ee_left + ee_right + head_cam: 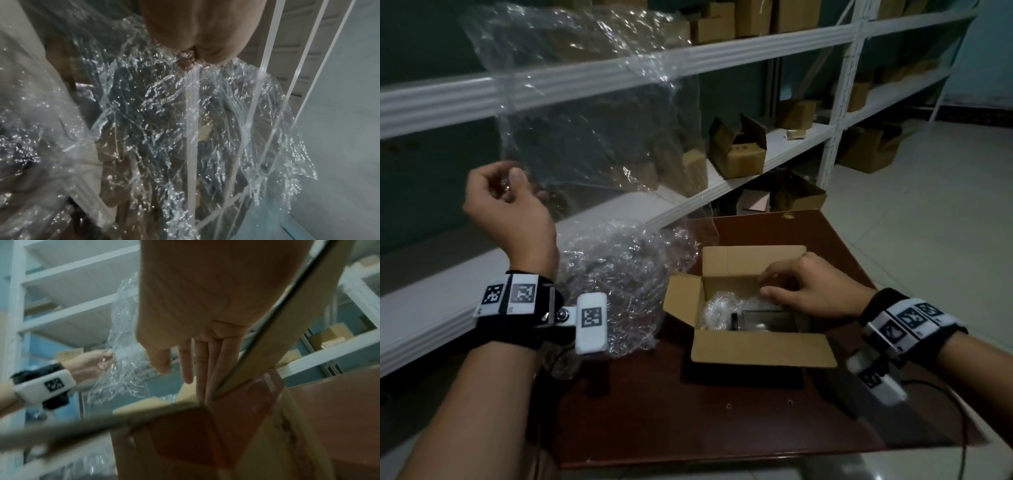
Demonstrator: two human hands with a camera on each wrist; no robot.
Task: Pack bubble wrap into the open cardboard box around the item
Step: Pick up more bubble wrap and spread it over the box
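- Left hand (508, 202) pinches a clear crinkled bubble-wrap sheet (592, 113), lifted above the brown cardboard box (760, 349).
- Right hand (808, 286), fingers straight and grasping nothing, rests inside the box; next, the sheet likely needs lowering beside the dark item (760, 320).

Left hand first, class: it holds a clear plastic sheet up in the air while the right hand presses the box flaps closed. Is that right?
Not quite. The left hand does hold the plastic sheet up, but the box flaps stay open; the head view shows the right hand reaching inside it.
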